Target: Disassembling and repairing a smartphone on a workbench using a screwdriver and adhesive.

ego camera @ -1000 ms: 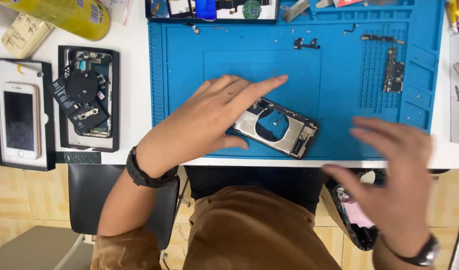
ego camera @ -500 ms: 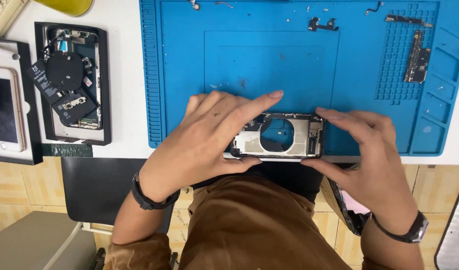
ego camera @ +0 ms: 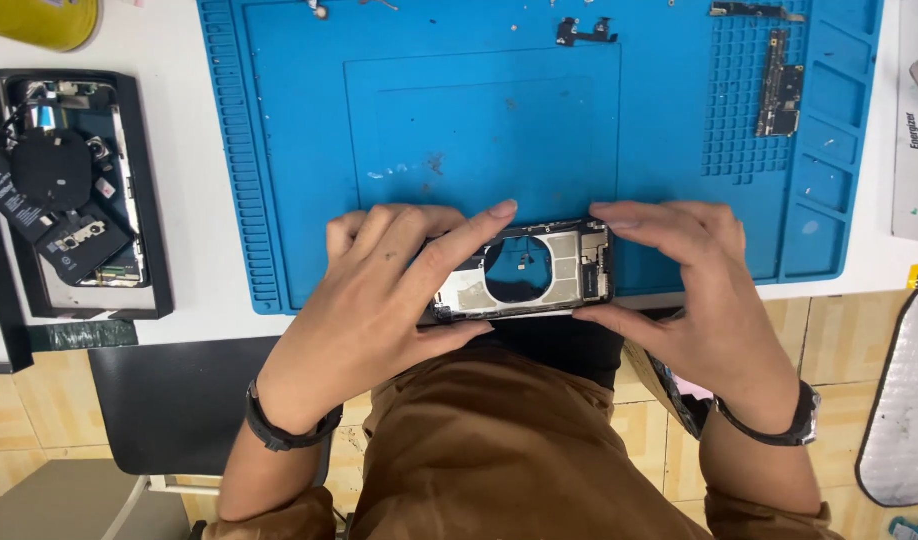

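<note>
A stripped phone housing, a dark frame with silver inner plates and a round cut-out, is held sideways over the near edge of the blue work mat. My left hand grips its left end, index finger stretched along the top edge and thumb under the bottom edge. My right hand clasps its right end between fingers above and thumb below. Both wrists wear dark bands.
An opened phone with exposed parts lies in a black tray on the white table at left. A long circuit board and small metal parts rest on the mat's far side. A black chair stands below left.
My right hand came up from my lap and took the housing's right end. The housing turned level and moved toward the mat's near edge, now held by both hands.
</note>
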